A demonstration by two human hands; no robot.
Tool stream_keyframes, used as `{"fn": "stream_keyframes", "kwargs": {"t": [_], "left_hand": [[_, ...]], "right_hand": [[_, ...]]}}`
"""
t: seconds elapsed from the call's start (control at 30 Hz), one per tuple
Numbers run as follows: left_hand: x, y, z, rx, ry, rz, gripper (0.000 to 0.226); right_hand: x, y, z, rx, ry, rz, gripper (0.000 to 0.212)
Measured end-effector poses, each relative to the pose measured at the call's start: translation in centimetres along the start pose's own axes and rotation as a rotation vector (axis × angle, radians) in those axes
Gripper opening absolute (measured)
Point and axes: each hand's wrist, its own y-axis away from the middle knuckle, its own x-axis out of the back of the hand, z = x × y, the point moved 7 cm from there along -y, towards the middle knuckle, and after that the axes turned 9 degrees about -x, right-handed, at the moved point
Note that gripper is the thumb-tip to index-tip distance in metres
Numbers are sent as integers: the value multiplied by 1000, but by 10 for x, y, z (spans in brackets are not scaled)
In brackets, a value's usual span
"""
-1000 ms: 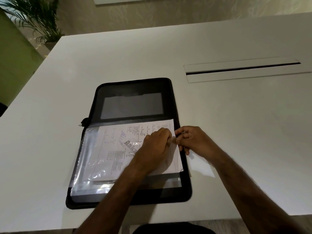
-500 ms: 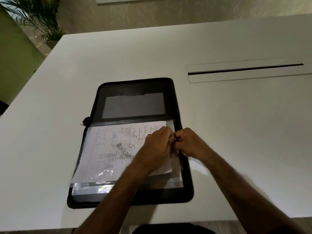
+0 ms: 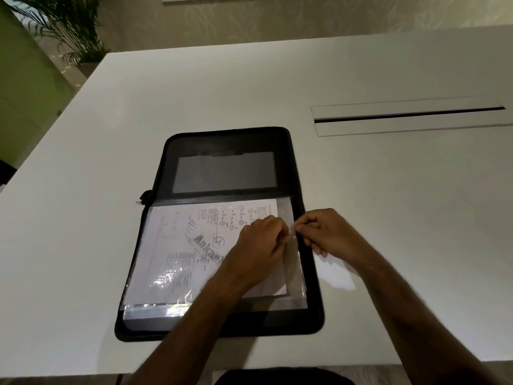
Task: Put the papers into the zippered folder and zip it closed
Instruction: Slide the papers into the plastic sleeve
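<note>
A black zippered folder (image 3: pixel 227 140) lies open on the white table (image 3: pixel 194 93), its zipper pull (image 3: pixel 144 196) at the left of the spine. On its near half, printed papers (image 3: pixel 180 245) sit inside a clear plastic sleeve (image 3: pixel 294 276). My left hand (image 3: pixel 258 245) rests on the papers near the sleeve's right edge, its curled fingertips pinching them. My right hand (image 3: pixel 330 234) pinches the sleeve's open right edge just beside the left fingertips. The far half shows a grey pocket window (image 3: pixel 224 172).
A long cable slot (image 3: pixel 408 116) is set into the table at the back right. A potted plant (image 3: pixel 69 29) stands beyond the table's far left corner. The table's near edge runs just below the folder.
The papers have slid left into the sleeve and no longer stick out over the folder's right edge. Both hands stayed together at the sleeve's right edge.
</note>
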Motion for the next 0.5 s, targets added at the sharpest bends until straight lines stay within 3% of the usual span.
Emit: {"fn": "stream_keyframes", "kwargs": {"t": [0.2, 0.33, 0.5], "left_hand": [[21, 30, -33, -61, -92, 155, 24], [37, 48, -69, 93, -140, 343, 39], [45, 57, -101, 26, -292, 141, 79]], "right_hand": [[16, 18, -14, 163, 35, 428, 15], [-40, 23, -51, 257, 257, 284, 48], [-124, 11, -64, 365, 611, 89, 84]]}}
